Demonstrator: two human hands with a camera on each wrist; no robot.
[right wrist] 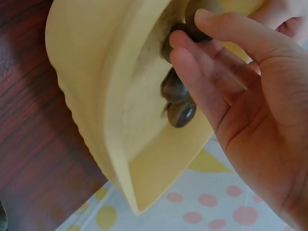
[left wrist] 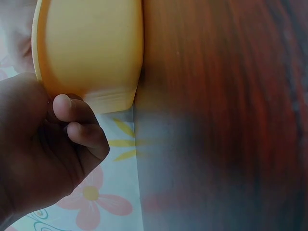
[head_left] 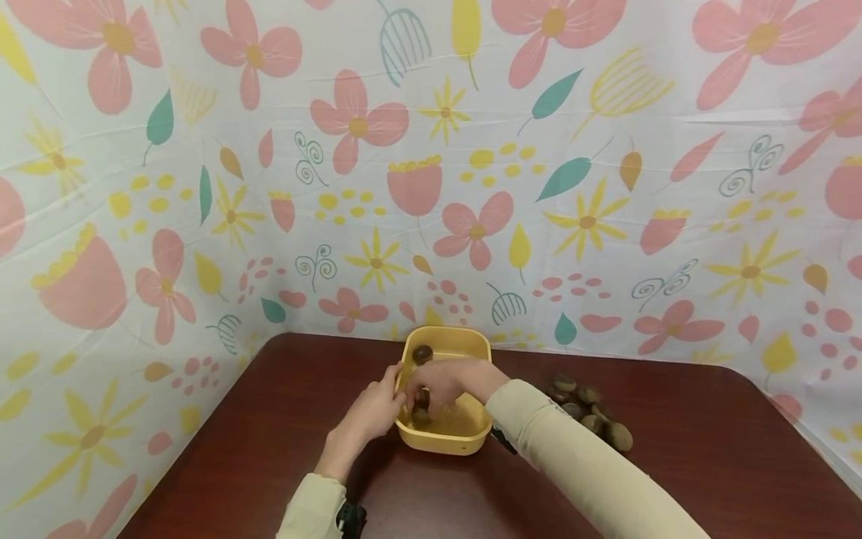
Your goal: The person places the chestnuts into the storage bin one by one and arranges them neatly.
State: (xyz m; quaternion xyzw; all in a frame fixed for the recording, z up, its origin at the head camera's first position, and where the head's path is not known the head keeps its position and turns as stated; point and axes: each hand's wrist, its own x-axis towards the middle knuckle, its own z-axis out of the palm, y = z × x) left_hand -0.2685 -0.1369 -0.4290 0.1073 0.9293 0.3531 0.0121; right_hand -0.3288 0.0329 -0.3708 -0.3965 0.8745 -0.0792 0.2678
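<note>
A yellow plastic tub (head_left: 444, 446) stands on the table near the wall cloth. My left hand (head_left: 377, 408) grips its left rim, fingers curled against the wall in the left wrist view. Inside the tub, my right hand (head_left: 444, 380) pinches a dark brown, clam-like shell (right wrist: 193, 29) between thumb and fingers, near the left wall. Several similar shells (right wrist: 181, 113) lie in a row along the tub's inner side in the right wrist view. One more shell (head_left: 422, 354) sits at the far left corner. My right hand hides part of the tub's floor.
To the right of the tub, a heap of several brown shells (head_left: 592, 412) lies on the dark red-brown table (head_left: 707, 449), partly behind my right sleeve (head_left: 579, 457). A flower-patterned cloth (head_left: 471, 150) hangs behind the table and along its left side.
</note>
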